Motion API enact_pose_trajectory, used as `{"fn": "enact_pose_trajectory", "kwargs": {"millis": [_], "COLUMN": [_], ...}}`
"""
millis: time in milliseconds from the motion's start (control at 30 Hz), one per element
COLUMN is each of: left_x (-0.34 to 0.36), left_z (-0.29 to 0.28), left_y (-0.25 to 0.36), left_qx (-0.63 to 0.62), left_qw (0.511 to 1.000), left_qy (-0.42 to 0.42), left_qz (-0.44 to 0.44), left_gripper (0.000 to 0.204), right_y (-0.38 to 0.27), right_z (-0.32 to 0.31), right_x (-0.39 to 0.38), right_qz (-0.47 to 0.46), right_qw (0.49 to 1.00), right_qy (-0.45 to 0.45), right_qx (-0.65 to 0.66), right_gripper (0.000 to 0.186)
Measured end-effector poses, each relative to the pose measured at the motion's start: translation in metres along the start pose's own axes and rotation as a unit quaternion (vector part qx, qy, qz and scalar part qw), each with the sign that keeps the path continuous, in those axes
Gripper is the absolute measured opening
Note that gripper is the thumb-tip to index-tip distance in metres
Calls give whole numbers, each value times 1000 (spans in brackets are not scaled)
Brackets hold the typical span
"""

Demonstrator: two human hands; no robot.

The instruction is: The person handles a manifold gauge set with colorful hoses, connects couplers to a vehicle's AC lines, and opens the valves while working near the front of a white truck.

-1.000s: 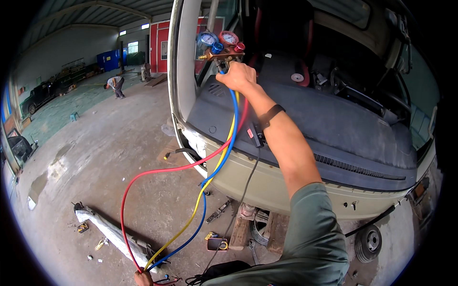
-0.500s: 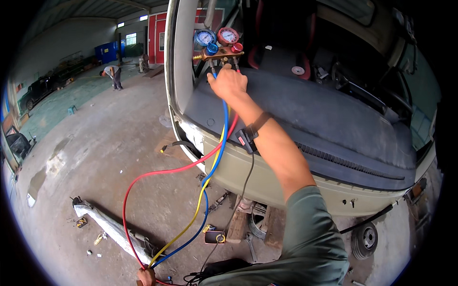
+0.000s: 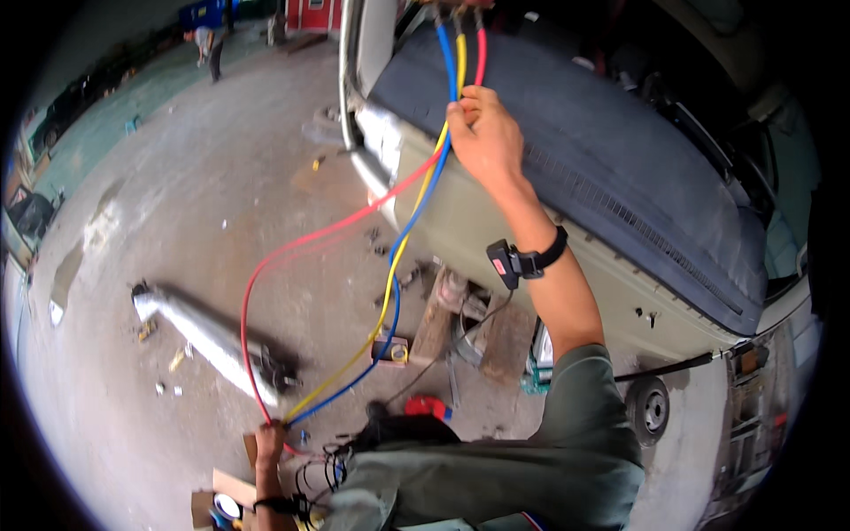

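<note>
Across grey floor (image 3: 177,239), see a person (image 3: 207,44) bending far off at left. Nearer, note a silver bundle (image 3: 212,350) lying slantwise; best to lift loops clear of it. Just below and right of its lower end, find the left hand (image 3: 270,438), closed round the lower gather of hoses. Grip firmly there, without crushing any line flat. Then follow the red hose (image 3: 244,327) up in a wide bow, and the yellow hose (image 3: 386,301) and blue hose (image 3: 448,57) on a tighter, crossing path; ease out such crossings before pulling. At the top edge, spot fittings (image 3: 437,14). Just below, see the right hand (image 3: 487,137), thumb and fingertips closed on blue and yellow; cannot tell about red, partly hidden there. With hands well apart, pull gently, sparing fittings side load. Rightward, avoid snagging on the dash (image 3: 549,97); pass well short of the wheel (image 3: 653,409).
</note>
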State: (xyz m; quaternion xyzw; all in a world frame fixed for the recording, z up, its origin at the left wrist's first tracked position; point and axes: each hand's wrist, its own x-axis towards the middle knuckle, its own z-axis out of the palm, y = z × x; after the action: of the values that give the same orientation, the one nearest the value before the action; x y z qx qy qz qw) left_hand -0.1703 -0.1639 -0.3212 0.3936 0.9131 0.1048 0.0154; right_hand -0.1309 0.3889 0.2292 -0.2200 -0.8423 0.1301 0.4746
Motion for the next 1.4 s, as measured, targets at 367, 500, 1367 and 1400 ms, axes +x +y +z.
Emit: {"fn": "enact_pose_trajectory", "kwargs": {"millis": [367,500,1367,1400], "left_x": [6,32,63,61], "left_z": [-69,-142,-277,-277], "left_y": [56,99,264,268], "left_qx": [-219,-523,-675,-660], "left_qw": [974,842,708,721], "left_qy": [20,-71,-183,-186], "left_qz": [59,-117,-101,-99], "left_gripper": [21,32,40,39], "right_y": [46,16,-55,-53], "right_z": [11,10,28,25], "right_x": [-321,-431,-487,-488], "right_qz": [289,352,247,248], "right_qw": [834,722,662,660], "right_qy": [-424,-552,-520,-521], "right_qx": [205,224,480,482], "right_gripper": [28,33,27,27]}}
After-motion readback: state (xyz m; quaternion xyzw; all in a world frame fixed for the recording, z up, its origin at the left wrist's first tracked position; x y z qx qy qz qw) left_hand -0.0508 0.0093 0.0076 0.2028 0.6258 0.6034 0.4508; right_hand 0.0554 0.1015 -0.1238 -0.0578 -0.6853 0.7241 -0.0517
